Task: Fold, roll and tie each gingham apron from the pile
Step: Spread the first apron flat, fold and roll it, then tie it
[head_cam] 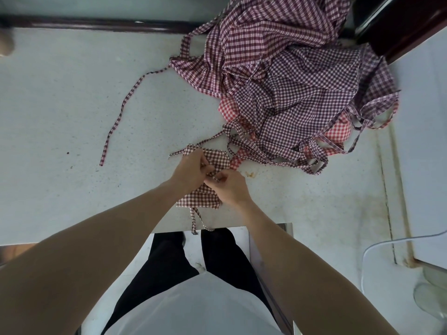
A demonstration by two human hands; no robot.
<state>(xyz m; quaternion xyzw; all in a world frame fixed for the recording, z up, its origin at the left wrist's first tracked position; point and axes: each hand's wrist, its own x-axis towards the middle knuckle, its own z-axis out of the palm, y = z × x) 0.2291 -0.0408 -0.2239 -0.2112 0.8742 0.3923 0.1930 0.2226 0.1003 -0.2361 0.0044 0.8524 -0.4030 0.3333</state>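
I observe the rolled apron (210,176) lying on the table (72,105) close to its near edge, directly in front of me; it is a small brown-and-white gingham bundle, its long axis running away from me. My left hand (192,169) sits on the far half of the bundle, fingers curled, pinching a strap at the bundle's middle; my right hand (231,187) sits on the near right side, fingers likewise curled, pinching strap at the same spot; the two sets of fingertips meet, touching or nearly so, over the centre of the roll. The bundle shows beyond the left knuckles and below both hands, so the fingers cover only its middle band. Exactly how the strap passes between the fingers I cannot tell; it is hidden under them. One strap end (194,220) trails from the near end of the bundle and hangs over the table edge; another strip runs from the far end towards the pile.

The pile (290,81) of loose aprons, maroon, purple and red gingham, lies at the far right of the table, well apart from my hands though its tangled ties reach near the bundle. A single long tie (121,112) stretches from the pile across the bare table to the left.
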